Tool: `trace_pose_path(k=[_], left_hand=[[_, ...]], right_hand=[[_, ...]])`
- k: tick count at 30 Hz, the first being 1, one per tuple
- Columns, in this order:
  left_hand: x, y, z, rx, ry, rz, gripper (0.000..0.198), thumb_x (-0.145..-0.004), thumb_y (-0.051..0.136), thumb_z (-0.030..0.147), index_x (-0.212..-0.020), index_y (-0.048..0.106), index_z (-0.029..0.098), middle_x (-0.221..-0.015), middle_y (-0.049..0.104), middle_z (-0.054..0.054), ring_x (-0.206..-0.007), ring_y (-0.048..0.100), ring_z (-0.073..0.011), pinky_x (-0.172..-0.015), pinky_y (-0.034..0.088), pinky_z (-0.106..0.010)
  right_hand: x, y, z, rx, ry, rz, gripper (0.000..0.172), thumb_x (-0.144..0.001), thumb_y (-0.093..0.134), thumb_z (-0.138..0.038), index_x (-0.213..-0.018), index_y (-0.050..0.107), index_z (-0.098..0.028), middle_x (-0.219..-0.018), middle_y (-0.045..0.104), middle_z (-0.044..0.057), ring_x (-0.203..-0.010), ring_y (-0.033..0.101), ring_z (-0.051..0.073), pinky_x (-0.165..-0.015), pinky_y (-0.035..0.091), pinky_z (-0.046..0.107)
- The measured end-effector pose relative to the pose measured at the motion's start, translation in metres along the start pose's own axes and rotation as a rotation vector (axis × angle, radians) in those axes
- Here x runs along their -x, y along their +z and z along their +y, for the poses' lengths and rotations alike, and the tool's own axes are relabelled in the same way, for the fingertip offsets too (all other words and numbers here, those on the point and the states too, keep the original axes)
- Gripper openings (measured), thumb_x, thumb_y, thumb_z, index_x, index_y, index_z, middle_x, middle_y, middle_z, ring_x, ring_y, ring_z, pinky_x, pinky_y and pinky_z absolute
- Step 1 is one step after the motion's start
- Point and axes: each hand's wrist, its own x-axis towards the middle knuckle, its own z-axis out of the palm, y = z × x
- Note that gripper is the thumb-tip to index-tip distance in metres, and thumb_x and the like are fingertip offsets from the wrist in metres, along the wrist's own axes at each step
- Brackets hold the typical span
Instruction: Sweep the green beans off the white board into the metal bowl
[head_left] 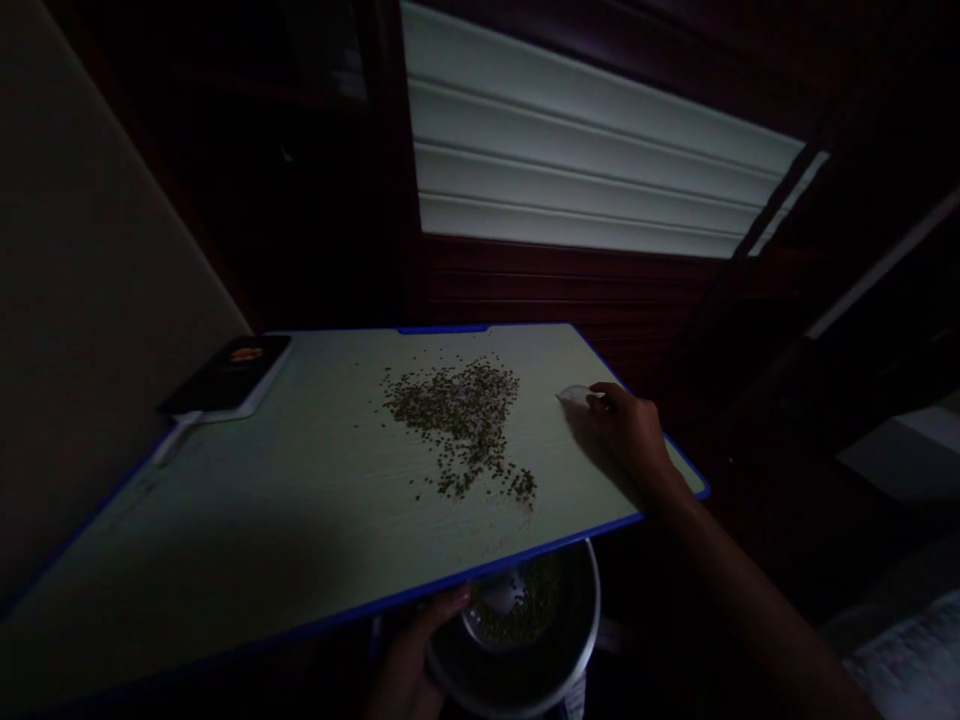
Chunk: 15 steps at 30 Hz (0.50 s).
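Note:
Small dark seeds (457, 405) lie in a loose spread on a pale tabletop (315, 440) with a blue edge. To their right, my right hand (634, 435) pinches a thin, clear, curved piece (575, 394) just above the surface; its exact kind is hard to make out. Below the near edge, my left hand (420, 645) grips the left side of a round metal bowl (592, 630), its thumb by the rim and its other fingers mostly hidden in shadow. More greenish seeds (525, 610) are inside the bowl, partly covered by the table edge.
At the table's far left lies a phone (225, 375) with its screen lit, and a white cable (176, 440) beside it. A wall (97, 250) borders the left side. Dark wooden furniture with pale slats (585, 170) stands behind. The light is dim.

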Motion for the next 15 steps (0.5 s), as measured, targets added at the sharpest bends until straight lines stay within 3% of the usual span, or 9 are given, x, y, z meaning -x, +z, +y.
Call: trace_pose_path(k=[2, 5, 9, 11, 15], left_hand=[[-0.003, 0.0, 0.0, -0.014, 0.027, -0.015, 0.065, -0.085, 0.085, 0.001, -0.143, 0.057, 0.007, -0.102, 0.083, -0.011, -0.095, 0.081, -0.0233, -0.087, 0.072, -0.032], [-0.004, 0.006, -0.002, -0.021, 0.075, -0.023, 0.04, -0.087, 0.079, -0.001, -0.123, 0.064, 0.005, -0.095, 0.082, -0.013, -0.111, 0.081, -0.0294, -0.095, 0.071, -0.037], [0.002, 0.021, -0.001, -0.01, 0.042, 0.003, 0.016, -0.094, 0.07, 0.001, -0.109, 0.068, 0.004, -0.094, 0.082, -0.015, -0.093, 0.082, -0.0248, -0.084, 0.071, -0.032], [0.01, 0.028, 0.006, -0.005, 0.034, 0.02, 0.016, -0.095, 0.071, 0.008, -0.111, 0.072, 0.006, -0.098, 0.083, -0.015, -0.095, 0.083, -0.0276, -0.087, 0.071, -0.036], [0.027, 0.042, 0.031, -0.052, 0.094, 0.006, 0.042, -0.089, 0.082, 0.031, -0.129, 0.077, 0.019, -0.112, 0.083, -0.013, -0.116, 0.079, -0.038, -0.107, 0.067, -0.051]], right_hand=[[0.0, 0.003, -0.008, 0.021, -0.032, 0.004, 0.043, -0.106, 0.072, -0.047, -0.139, 0.066, -0.021, -0.139, 0.069, 0.01, -0.119, 0.071, 0.024, -0.101, 0.064, 0.048], [0.0, 0.006, -0.02, 0.059, -0.086, 0.007, 0.042, -0.106, 0.071, -0.047, -0.139, 0.066, -0.021, -0.141, 0.068, 0.01, -0.12, 0.071, 0.025, -0.103, 0.063, 0.048], [0.003, 0.01, -0.028, 0.092, -0.172, 0.002, 0.041, -0.107, 0.071, -0.047, -0.139, 0.066, -0.022, -0.143, 0.068, 0.011, -0.121, 0.071, 0.024, -0.104, 0.063, 0.048], [0.004, 0.013, -0.027, 0.094, -0.198, 0.003, 0.042, -0.107, 0.071, -0.047, -0.14, 0.066, -0.022, -0.142, 0.068, 0.011, -0.12, 0.071, 0.024, -0.103, 0.063, 0.048], [0.0, 0.018, -0.022, 0.052, -0.223, 0.013, 0.045, -0.106, 0.072, -0.047, -0.142, 0.065, -0.021, -0.142, 0.068, 0.011, -0.121, 0.071, 0.025, -0.102, 0.063, 0.049]])
